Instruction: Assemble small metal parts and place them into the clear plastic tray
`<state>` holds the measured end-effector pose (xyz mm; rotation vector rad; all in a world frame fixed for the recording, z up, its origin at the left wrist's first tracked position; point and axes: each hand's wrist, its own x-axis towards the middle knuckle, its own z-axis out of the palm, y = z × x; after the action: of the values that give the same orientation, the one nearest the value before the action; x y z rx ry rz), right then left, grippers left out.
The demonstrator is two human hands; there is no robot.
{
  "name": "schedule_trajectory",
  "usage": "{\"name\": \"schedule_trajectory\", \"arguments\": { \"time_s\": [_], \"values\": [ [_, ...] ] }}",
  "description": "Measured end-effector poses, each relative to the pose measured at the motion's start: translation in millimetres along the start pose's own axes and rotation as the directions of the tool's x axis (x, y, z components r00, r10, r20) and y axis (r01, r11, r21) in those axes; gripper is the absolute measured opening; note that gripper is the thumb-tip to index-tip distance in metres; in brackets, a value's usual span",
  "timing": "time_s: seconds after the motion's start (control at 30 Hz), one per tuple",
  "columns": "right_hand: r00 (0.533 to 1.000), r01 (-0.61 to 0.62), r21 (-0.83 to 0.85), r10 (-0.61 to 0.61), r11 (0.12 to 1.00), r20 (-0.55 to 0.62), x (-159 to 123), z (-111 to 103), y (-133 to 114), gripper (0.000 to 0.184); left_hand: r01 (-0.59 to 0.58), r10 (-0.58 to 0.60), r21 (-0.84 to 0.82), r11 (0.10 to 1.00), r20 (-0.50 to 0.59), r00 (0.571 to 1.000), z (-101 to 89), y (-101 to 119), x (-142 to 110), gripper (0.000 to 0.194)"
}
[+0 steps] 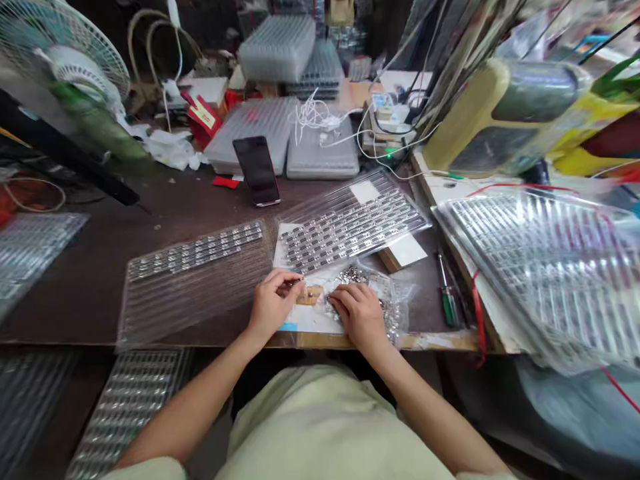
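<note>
My left hand [273, 301] and right hand [362, 312] flanked a block [308, 295] near the bench's [185, 200] front edge, one tray [193, 293] leftward, another tray [357, 220] behind, a phone [257, 171] past the first's back right corner, a screwdriver [449, 303] near the bench's front right corner.

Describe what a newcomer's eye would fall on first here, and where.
The bare left hand and bare right hand would probably draw the eye first, close together just below centre. Beyond them lies a clear ribbed plastic tray holding rows of small dark-and-silver pieces. A black rectangular phone stands tilted further back, left of centre.
</note>
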<state>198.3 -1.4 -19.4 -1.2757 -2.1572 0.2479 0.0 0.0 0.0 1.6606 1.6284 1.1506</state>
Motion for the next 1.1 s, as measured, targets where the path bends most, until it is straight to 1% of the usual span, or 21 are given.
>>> {"name": "schedule_trajectory", "arguments": {
  "time_s": [0.1,0.2,0.3,0.4,0.53,0.67,0.8,0.87,0.93,0.97,1.03,1.1],
  "values": [
    [0.999,-0.039,0.056,0.040,0.998,-0.024,0,-4,0,0.009,-0.111,0.109,0.044,0.993,0.046,0.993,3.8,7,2,0.010],
    [0.994,-0.077,0.105,0.084,0.992,-0.063,1,-6,1,0.009,-0.218,0.207,0.084,0.972,0.125,0.970,10.8,9,0,0.011],
    [0.991,-0.092,0.144,0.106,0.985,-0.087,1,-7,2,0.012,-0.270,0.247,0.125,0.955,0.172,0.954,18.2,8,-5,0.011],
    [0.990,-0.090,0.161,0.107,0.983,-0.095,2,-7,2,0.013,-0.281,0.253,0.152,0.947,0.180,0.950,21.8,5,-8,0.011],
    [0.988,-0.099,0.149,0.115,0.984,-0.101,1,-7,1,0.014,-0.278,0.245,0.165,0.946,0.194,0.950,21.6,2,-7,0.011],
    [0.990,-0.077,0.179,0.096,0.981,-0.102,0,-6,3,0.015,-0.252,0.219,0.149,0.956,0.205,0.954,22.7,2,-7,0.010],
    [0.993,-0.069,0.216,0.088,0.974,-0.080,1,-8,3,0.012,-0.224,0.200,0.103,0.969,0.203,0.959,24.2,5,-10,0.010],
    [0.993,-0.081,0.209,0.097,0.975,-0.065,5,-7,-1,0.011,-0.213,0.200,0.064,0.975,0.169,0.965,18.8,5,-6,0.010],
    [0.994,-0.091,0.181,0.099,0.979,-0.035,9,-5,-8,0.012,-0.189,0.183,0.072,0.979,0.089,0.979,5.4,2,7,0.011],
    [0.995,-0.092,0.158,0.096,0.983,-0.016,12,-2,-12,0.012,-0.172,0.169,0.107,0.979,0.036,0.985,-4.3,-1,17,0.012],
    [0.997,-0.082,0.101,0.081,0.992,0.013,16,4,-18,0.012,-0.123,0.142,0.232,0.965,-0.066,0.988,-27.6,-13,41,0.014],
    [0.998,-0.064,0.051,0.063,0.997,0.024,18,11,-22,0.012,-0.078,0.143,0.403,0.912,-0.133,0.981,-51.3,-31,64,0.012]
  ]
}}
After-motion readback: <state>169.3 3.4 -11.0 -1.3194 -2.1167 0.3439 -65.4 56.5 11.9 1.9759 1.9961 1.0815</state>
